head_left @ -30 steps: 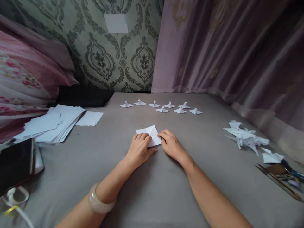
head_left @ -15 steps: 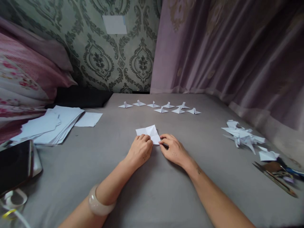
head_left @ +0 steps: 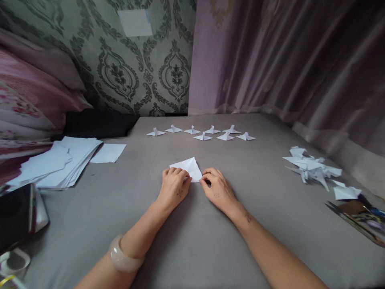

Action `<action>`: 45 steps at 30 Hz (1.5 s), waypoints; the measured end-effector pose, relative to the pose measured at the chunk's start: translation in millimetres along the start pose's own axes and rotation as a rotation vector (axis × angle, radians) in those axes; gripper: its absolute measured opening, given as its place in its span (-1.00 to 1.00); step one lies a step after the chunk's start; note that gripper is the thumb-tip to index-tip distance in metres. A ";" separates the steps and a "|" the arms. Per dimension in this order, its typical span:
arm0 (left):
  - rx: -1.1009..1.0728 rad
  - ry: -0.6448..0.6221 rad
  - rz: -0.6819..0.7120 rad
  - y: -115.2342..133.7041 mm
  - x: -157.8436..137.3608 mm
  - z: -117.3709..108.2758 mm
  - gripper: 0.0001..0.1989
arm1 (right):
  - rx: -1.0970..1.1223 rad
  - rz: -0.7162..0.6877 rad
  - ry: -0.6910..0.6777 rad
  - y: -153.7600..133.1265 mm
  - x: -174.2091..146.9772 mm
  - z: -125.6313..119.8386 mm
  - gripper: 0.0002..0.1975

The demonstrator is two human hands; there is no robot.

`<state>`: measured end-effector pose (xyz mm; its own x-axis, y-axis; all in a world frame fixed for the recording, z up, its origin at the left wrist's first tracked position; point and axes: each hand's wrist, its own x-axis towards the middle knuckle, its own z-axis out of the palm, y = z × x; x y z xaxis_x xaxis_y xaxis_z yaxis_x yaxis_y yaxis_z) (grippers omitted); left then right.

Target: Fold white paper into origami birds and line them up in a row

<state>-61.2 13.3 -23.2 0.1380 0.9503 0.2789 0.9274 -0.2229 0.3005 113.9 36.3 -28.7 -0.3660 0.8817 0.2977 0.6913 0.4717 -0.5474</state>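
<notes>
A small white sheet of paper [head_left: 190, 165] with crease lines lies on the grey-covered table in front of me. My left hand [head_left: 175, 184] rests over its near left part, fingers bent down and closed on the paper, hiding that edge. At the right corner, my right hand [head_left: 217, 186] pinches the paper between thumb and forefinger. Farther back stand several folded white paper birds [head_left: 203, 136] in two loose rows.
A stack of white paper [head_left: 72, 160] and a single sheet [head_left: 108, 153] lie to the left, near a dark phone [head_left: 16, 212]. To the right are a pile of folded paper pieces [head_left: 313, 164], another folded piece [head_left: 346, 192] and scissors [head_left: 345, 218].
The head view has shifted slightly. My left hand has moved a little left along the paper's near edge; the right hand keeps its pinch at the right corner.
</notes>
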 end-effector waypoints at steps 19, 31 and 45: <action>-0.138 -0.028 -0.011 -15.3 9.0 11.3 -0.68 | 0.004 0.006 -0.050 6.8 -0.1 -6.4 -0.90; -0.195 -0.046 -0.070 -16.8 5.8 1.3 -0.71 | -0.164 -0.152 -0.192 -24.9 -16.0 -12.8 -0.68; -0.197 -0.206 0.067 -31.3 5.8 -16.4 -0.83 | -0.295 -0.172 -0.217 -26.3 -17.8 -9.3 -0.57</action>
<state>-95.2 22.3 -16.0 0.2835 0.9515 0.1192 0.8309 -0.3058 0.4649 108.1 8.1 -12.3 -0.5934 0.7855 0.1756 0.7460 0.6186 -0.2465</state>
